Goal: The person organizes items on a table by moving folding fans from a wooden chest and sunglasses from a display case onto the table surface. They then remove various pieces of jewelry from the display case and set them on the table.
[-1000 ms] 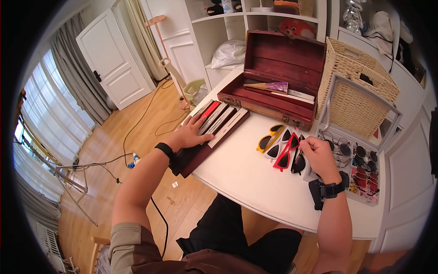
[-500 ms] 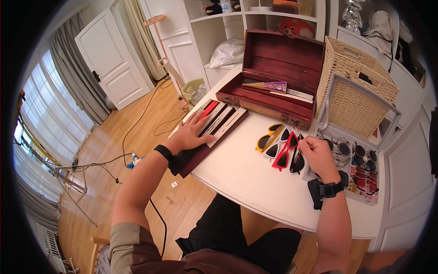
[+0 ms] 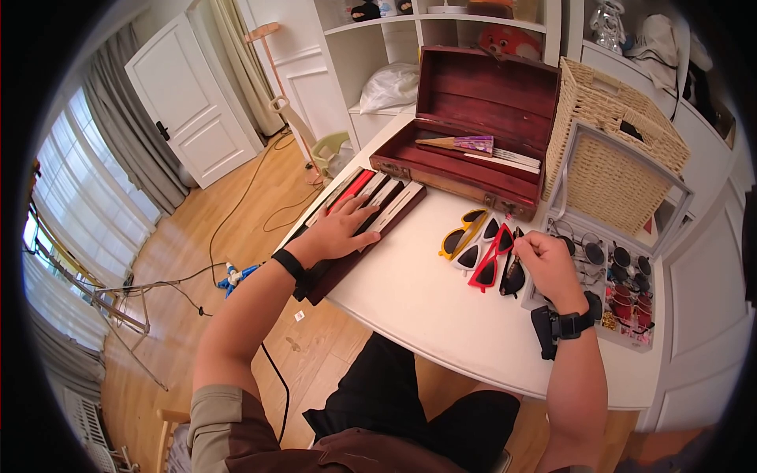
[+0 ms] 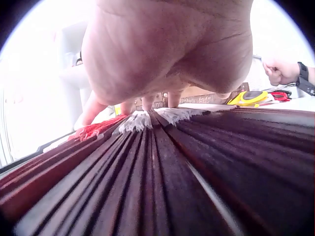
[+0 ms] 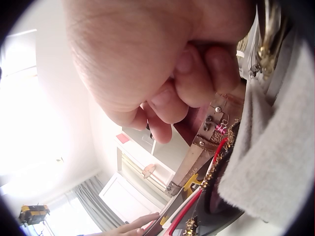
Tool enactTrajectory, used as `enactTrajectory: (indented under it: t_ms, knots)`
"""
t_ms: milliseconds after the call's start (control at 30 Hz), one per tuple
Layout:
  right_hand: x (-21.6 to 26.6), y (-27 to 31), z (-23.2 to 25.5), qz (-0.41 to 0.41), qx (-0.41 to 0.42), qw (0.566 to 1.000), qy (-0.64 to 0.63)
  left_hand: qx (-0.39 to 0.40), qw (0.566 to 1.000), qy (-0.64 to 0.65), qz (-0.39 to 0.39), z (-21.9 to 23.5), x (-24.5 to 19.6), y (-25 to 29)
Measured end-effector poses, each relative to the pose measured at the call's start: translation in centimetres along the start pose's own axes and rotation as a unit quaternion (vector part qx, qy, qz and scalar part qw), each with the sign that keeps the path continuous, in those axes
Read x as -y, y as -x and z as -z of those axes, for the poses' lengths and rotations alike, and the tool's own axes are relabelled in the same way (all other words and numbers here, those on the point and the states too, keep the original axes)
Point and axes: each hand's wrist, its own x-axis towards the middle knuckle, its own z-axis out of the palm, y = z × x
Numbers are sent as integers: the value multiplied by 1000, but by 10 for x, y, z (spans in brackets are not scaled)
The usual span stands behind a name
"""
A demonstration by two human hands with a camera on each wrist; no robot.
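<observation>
My left hand [image 3: 335,230] rests palm down, fingers spread, over a row of folded fans [image 3: 390,206] along the table's left edge. Dark ribs and red and white ends of these fans [image 4: 142,123] show in the left wrist view. My right hand [image 3: 550,268] is over black sunglasses [image 3: 512,280], thumb and fingertips together at their upper edge. In the right wrist view its fingers [image 5: 189,83] are curled near gold-trimmed sunglasses [image 5: 216,182]; I cannot tell whether the thumb and index pinch them. Red sunglasses [image 3: 485,272], white sunglasses [image 3: 468,257] and yellow sunglasses [image 3: 453,242] lie alongside.
An open dark-red wooden case [image 3: 481,185] at the back holds a purple fan [image 3: 477,144] and white fans. At the right stands a grey display box [image 3: 639,340] with several pairs of glasses, its lid raised. A woven basket [image 3: 607,173] is behind it.
My left hand has slid slightly right across the fans, exposing more of the red one. The right hand stays in place over the black sunglasses. The head view has shifted slightly.
</observation>
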Motion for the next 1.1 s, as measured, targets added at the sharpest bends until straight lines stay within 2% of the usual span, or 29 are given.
enactTrajectory:
  t_ms: [200, 300, 367, 400, 467, 500, 600, 700, 1100]
  knots:
    - [0, 0, -1, -6, 4, 1000, -5, -5, 999, -39, 12, 0, -9, -1]
    - [0, 0, -1, -5, -1, 1000, -2, -44, 997, -66, -12, -4, -13, -3]
    - [-1, 0, -1, -7, 1, 1000, -2, -75, 989, -96, -87, 3, -29, -1]
    - [-1, 0, -1, -7, 1, 1000, -2, -75, 989, -96, -87, 5, -34, -2]
    - [-1, 0, 0, -5, 3, 1000, 4, -44, 984, -96, -145, 7, -42, -6]
    - [0, 0, -1, -5, 2, 1000, 4, -82, 976, -115, -168, 3, -43, -6]
    - [0, 0, -1, 0, -2, 1000, -8, -67, 984, -99, -133, -2, -44, -10]
    - [-1, 0, -1, 4, -1, 1000, -10, -96, 981, -89, -141, -9, -43, -11]
    - [7, 1, 0, 2, 1, 1000, 9, -106, 982, -111, -110, -14, -56, 4]
